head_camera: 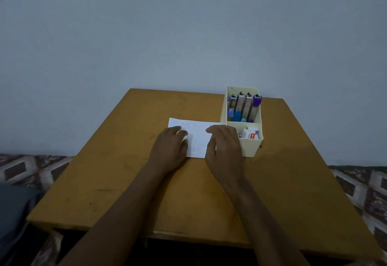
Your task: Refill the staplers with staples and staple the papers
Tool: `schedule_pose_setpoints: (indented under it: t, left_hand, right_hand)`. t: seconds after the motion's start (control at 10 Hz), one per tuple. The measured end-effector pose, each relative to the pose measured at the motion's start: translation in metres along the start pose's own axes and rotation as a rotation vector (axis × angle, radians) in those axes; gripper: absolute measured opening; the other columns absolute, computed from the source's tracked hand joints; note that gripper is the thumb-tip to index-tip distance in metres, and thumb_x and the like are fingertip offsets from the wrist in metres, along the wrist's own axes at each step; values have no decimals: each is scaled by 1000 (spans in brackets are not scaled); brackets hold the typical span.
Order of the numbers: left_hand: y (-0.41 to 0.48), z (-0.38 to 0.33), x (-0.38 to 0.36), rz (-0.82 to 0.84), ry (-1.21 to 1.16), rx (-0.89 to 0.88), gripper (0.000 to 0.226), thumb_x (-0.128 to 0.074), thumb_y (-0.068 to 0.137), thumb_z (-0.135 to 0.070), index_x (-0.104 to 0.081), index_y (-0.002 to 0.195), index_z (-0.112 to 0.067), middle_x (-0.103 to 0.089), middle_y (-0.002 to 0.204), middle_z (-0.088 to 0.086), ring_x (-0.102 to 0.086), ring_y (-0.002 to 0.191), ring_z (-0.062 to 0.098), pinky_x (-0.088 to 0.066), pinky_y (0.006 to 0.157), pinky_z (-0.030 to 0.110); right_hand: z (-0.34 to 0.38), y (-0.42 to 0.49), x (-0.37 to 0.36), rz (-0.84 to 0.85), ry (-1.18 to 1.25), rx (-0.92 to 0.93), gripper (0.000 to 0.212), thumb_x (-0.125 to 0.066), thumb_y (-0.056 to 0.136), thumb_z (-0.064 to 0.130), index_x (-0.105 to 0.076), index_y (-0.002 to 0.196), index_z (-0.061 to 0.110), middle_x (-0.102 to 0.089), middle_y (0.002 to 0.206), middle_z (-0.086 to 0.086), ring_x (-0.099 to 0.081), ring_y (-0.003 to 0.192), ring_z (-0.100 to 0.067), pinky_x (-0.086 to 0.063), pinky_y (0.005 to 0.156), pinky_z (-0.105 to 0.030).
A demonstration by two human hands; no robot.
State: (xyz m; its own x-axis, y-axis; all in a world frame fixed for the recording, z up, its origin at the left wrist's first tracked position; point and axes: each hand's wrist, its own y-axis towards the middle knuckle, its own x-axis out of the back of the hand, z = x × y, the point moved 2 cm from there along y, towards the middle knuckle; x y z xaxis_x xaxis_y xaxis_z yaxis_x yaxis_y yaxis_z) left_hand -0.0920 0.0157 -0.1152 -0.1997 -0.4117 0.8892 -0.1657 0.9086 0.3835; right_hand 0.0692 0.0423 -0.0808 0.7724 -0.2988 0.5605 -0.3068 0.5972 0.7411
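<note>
A small stack of white papers (196, 137) lies flat near the middle of the wooden table (125, 181). My left hand (169, 150) rests on its left part with the fingers laid loosely on the sheet. On the papers' right part lies my right hand (225, 150), fingers relaxed and pointing left. Just right of the papers stands a cream plastic organizer (251, 148). Its far compartment holds several staplers (243, 106) standing on end, blue and purple. Small staple boxes (250, 134) sit in its near compartment.
The table's far edge meets a plain wall (188, 35). A patterned cloth (360, 186) shows beyond the table's left and right sides. A dark grey cloth (14, 207) lies at the lower left.
</note>
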Motion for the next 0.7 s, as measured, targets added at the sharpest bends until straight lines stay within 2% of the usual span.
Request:
schedule_pose_setpoints:
  t: [0.1,0.2,0.3,0.4,0.5,0.6,0.7]
  left_hand:
    - [-14,0,3,-3,-8,25,45,-31,87,-30,-63,109,-6,-63,112,14,-57,104,32,-45,86,38]
    - [-22,0,6,-20,-32,38,53,-25,84,-34,-63,106,-4,-64,108,15,-57,101,31,-45,84,36]
    - [-29,-3,10,-28,-57,35,55,-23,84,-36,-63,107,-5,-63,107,13,-57,99,28,-46,82,36]
    - [-39,-5,9,-19,-47,56,50,-27,89,-35,-61,113,-8,-61,118,11,-54,108,25,-47,88,35]
    - [-52,-9,8,-32,-50,91,39,-42,93,-30,-57,124,-10,-51,138,14,-46,127,26,-44,99,37]
    - [-60,-11,9,-84,-52,95,40,-42,94,-32,-59,124,-13,-52,139,12,-47,129,25,-45,99,37]
    - [-77,-14,2,-59,-89,63,40,-38,89,-38,-67,111,-20,-63,125,7,-60,115,22,-55,87,34]
  right_hand:
    - [6,-6,-7,122,17,8,27,-54,79,10,-67,99,0,-70,100,-16,-66,92,-30,-51,87,-41]
    - [-2,-18,-19,358,-39,-121,38,-54,87,9,-55,125,6,-58,128,-12,-54,118,-26,-40,103,-35]
    - [-13,-28,-25,488,-120,-202,44,-49,94,20,-43,137,14,-45,143,-2,-38,131,-15,-26,111,-28]
    - [-12,-29,-23,505,-131,-221,43,-47,95,25,-43,137,16,-43,144,0,-37,132,-14,-23,112,-27]
    - [-10,-35,-23,491,-143,-217,44,-54,92,24,-47,134,13,-48,140,-5,-43,128,-20,-29,111,-32]
    - [-11,-38,-19,387,-170,-207,38,-77,73,19,-67,109,9,-69,110,-10,-64,101,-25,-49,92,-38]
    - [-12,-47,-15,277,-192,-83,44,-95,36,24,-73,73,14,-73,74,0,-69,66,-14,-57,64,-29]
